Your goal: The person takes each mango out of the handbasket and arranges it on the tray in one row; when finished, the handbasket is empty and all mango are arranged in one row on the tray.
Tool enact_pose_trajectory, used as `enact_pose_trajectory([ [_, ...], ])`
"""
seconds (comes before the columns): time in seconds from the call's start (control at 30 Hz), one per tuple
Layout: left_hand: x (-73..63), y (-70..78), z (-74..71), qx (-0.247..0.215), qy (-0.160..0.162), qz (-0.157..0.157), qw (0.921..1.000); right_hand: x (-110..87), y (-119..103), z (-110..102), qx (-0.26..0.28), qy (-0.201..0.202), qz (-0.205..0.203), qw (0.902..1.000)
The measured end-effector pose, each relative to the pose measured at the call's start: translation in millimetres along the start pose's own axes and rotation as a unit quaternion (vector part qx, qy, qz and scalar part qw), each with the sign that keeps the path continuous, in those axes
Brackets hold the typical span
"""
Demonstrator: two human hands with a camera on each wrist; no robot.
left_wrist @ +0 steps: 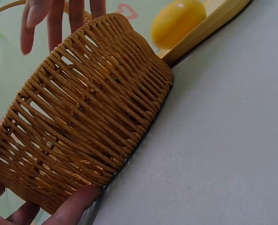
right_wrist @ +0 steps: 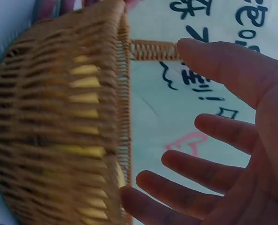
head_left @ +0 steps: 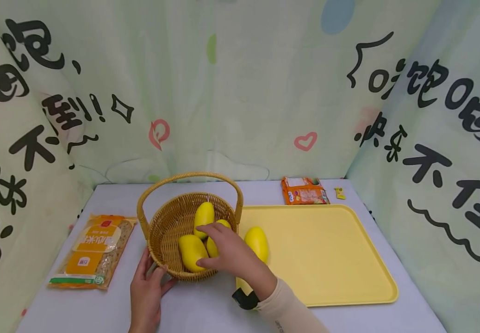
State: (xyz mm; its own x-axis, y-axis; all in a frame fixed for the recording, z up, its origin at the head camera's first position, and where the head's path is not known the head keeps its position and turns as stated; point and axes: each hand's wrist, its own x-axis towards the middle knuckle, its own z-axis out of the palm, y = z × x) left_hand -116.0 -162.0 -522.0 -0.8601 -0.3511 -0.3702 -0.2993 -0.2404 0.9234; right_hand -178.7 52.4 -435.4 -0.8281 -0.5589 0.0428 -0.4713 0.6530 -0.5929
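Observation:
A wicker basket point(head_left: 166, 231) with a tall arched handle holds three yellow mangoes point(head_left: 192, 252), one partly covered by fingers. At its near left side, my left hand point(head_left: 148, 286) grips the basket; in the left wrist view, the thumb point(left_wrist: 78, 204) presses low on the woven wall. My right hand point(head_left: 231, 247) hovers over the basket's right side, fingers spread with nothing between them. The right wrist view shows that palm and its straight fingers point(right_wrist: 200, 171) beside the rim. Another mango point(head_left: 257, 244) lies on the yellow tray point(head_left: 323, 254), just right of the basket.
Left of the basket lies an orange-and-clear bag of grain point(head_left: 94, 252). An orange snack packet point(head_left: 304, 190) and a small yellow wrapped piece point(head_left: 339, 193) lie behind the tray. Printed curtains point(head_left: 244, 92) enclose the table's back and sides.

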Motion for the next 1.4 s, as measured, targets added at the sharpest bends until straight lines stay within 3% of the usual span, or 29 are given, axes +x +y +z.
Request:
enact_pose_trajectory([
  [0.3,1.1,-1.4,1.1,0.005,0.012,-0.009,0.9999,21.8,-14.6,28.0,-0.082,-0.031,-0.012,0.9961],
  [0.83,-0.2,-2.9,2.5,0.001,0.013,-0.002,0.9999,34.3,-17.4,45.9,-0.160,-0.020,-0.002,0.9869],
  [1.13,-0.4,-3.0,2.4,-0.002,0.015,-0.002,0.9999,38.9,-16.6,57.0,-0.217,-0.035,-0.007,0.9754],
  [1.4,-0.2,-2.9,2.7,-0.001,0.013,0.001,0.9999,41.2,-12.0,60.2,-0.238,-0.045,-0.015,0.9702],
])
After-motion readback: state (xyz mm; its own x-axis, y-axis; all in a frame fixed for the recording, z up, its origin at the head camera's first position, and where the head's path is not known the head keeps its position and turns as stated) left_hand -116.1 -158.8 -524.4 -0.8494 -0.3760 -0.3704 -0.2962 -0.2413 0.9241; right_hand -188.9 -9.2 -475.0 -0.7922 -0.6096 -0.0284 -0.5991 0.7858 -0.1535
